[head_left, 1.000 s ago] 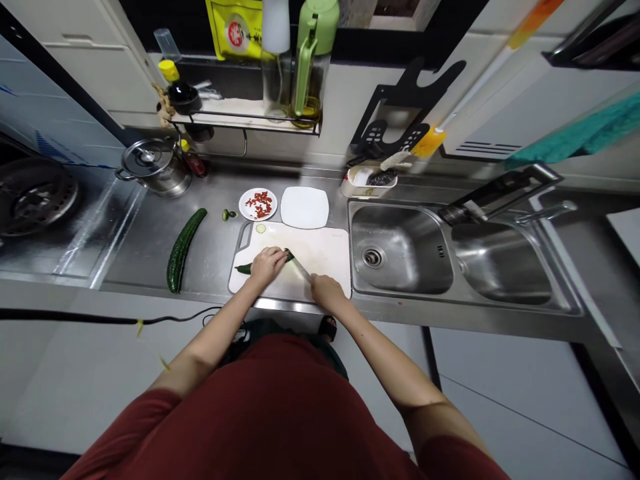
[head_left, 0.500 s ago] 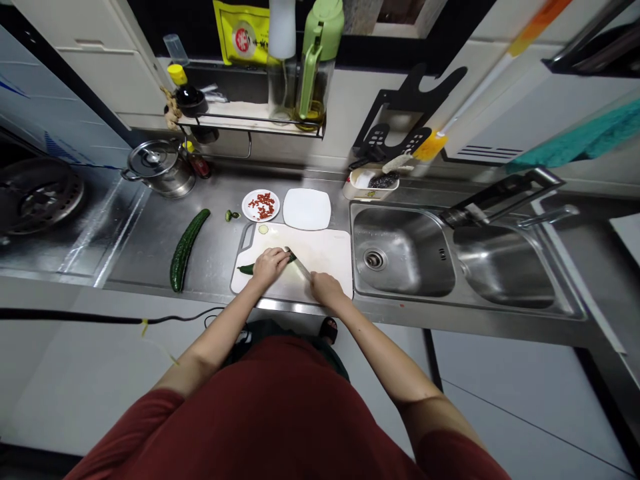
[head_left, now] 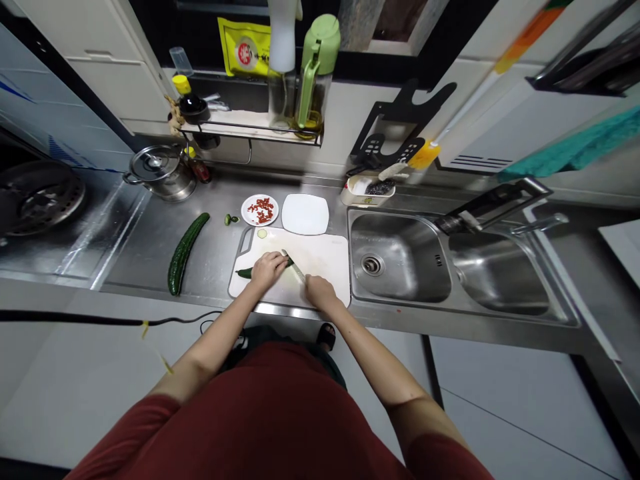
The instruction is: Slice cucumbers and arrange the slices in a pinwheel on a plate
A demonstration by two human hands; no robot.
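On a white cutting board [head_left: 325, 267], my left hand [head_left: 269, 269] presses a dark green cucumber piece [head_left: 245, 273], whose tapered end sticks out to the left. My right hand [head_left: 320, 292] grips the handle of a knife [head_left: 295, 267], its blade against the cucumber's right end beside my left fingers. A pale round slice [head_left: 262, 233] lies at the board's upper left. Behind the board are a plate of chopped red pieces [head_left: 260, 210] and a bare white square plate [head_left: 305, 214]. A whole cucumber [head_left: 186, 255] lies on the counter to the left.
Small green cucumber ends [head_left: 230, 219] lie left of the plates. A steel pot [head_left: 166, 175] stands at the back left, below a shelf [head_left: 240, 127] with bottles. To the right is a double sink [head_left: 405, 260], with a utensil holder [head_left: 367, 192] behind it.
The view has shifted slightly. My hands stay on the cucumber and knife, with the knife blade tilted a little differently.
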